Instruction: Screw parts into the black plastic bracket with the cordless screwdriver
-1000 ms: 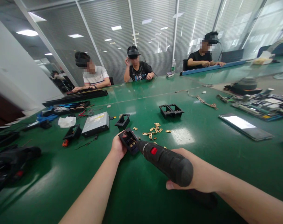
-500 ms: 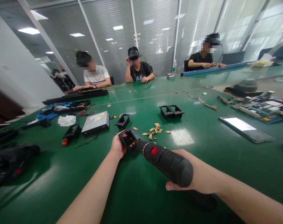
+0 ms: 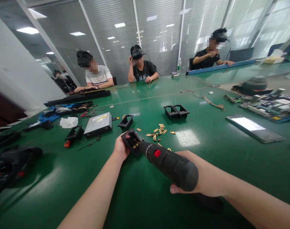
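Observation:
My left hand (image 3: 121, 148) grips a black plastic frame (image 3: 128, 140) by its left side, tilted, with brass bits visible inside. In my right hand (image 3: 190, 168) is a black cordless screwdriver (image 3: 170, 163) with a red switch. Its front end reaches the right edge of the frame; the frame and tool body hide the bit's tip. Just beyond lie several small brass plates (image 3: 161, 130) and screws. Another black frame (image 3: 125, 122) rests behind my left hand, and a joined pair of black frames (image 3: 176, 112) sits farther back.
A silver disc drive (image 3: 98, 125), a black frame (image 3: 74, 133) and crumpled tissue (image 3: 68, 122) lie on the left. To the right are a phone (image 3: 254, 128), a cord (image 3: 213, 103) and circuit boards (image 3: 273, 106). Across the green table sit three people, one beside a long blue bar (image 3: 221, 67).
My hands, the frame and the screwdriver keep nearly the same position. The person at the far right has raised one hand from the blue bar toward the chest.

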A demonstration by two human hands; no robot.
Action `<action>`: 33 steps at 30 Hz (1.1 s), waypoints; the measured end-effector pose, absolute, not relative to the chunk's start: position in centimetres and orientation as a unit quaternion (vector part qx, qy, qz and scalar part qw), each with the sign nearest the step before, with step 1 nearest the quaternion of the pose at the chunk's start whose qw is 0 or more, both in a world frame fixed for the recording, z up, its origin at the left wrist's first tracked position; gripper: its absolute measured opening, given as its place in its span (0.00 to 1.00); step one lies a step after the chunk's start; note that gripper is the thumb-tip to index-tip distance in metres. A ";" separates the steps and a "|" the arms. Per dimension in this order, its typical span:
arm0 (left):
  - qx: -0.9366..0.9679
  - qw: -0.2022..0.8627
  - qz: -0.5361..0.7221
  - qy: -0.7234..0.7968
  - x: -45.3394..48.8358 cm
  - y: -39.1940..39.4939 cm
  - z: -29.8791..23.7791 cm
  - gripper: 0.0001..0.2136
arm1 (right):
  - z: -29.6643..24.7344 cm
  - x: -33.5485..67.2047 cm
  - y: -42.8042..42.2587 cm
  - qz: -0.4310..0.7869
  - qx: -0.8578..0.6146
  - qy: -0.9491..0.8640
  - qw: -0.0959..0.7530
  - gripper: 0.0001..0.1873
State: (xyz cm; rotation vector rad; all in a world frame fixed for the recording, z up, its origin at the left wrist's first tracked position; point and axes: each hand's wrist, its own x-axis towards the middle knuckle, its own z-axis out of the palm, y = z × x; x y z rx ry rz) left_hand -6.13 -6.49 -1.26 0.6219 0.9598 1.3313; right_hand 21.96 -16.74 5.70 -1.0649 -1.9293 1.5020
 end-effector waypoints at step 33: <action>0.268 0.633 0.583 0.433 -5.8 -6.5 -1.1 0.14 | 5.3 22.2 -16.6 0.538 -0.378 -0.716 0.234 0.24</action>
